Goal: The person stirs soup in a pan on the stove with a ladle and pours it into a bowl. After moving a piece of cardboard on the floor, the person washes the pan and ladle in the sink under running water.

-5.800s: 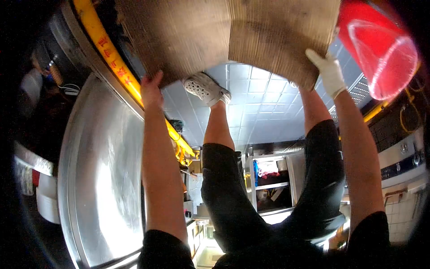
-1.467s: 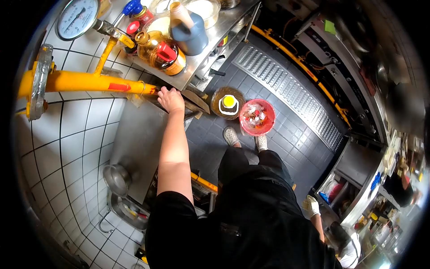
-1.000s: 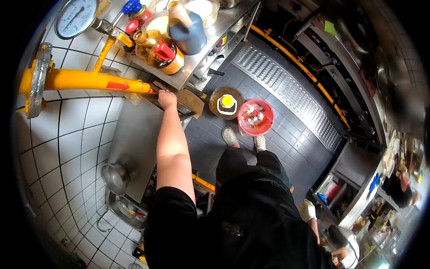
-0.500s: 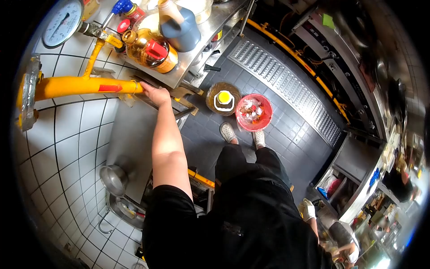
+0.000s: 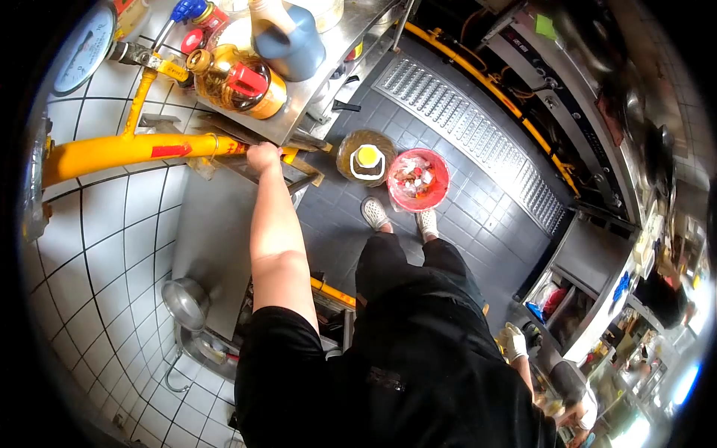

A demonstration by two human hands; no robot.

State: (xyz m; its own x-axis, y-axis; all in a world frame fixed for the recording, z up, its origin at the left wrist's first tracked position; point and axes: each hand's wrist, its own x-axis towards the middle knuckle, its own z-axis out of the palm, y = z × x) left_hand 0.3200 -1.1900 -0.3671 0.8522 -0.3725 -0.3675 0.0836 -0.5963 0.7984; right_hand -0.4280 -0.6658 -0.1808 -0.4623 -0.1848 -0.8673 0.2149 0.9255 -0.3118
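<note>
My left hand (image 5: pixel 265 157) is closed in a fist around the yellow pipe (image 5: pixel 187 145), just below the steel shelf's edge. Part of the yellow metal shows on both sides of the fist. Above it on the shelf (image 5: pixel 299 112) stand an amber bottle with a red label (image 5: pixel 258 93) and a jug of dark liquid (image 5: pixel 293 48). At my right side hangs my right hand (image 5: pixel 513 342) in a white glove, low by my hip. Its fingers are small and blurred, and I see nothing held in it.
A red bucket (image 5: pixel 420 203) with scraps and a large jug with a yellow cap (image 5: pixel 367 155) stand by my shoes. A metal drain grate (image 5: pixel 470 123) crosses the floor. Stoves (image 5: pixel 553 82) line the far side. A co-worker (image 5: pixel 586 407) is at lower right.
My left hand has shifted slightly along the yellow pipe, away from the gauge, and its fingers are now curled into a fist. The view has shifted slightly left.
</note>
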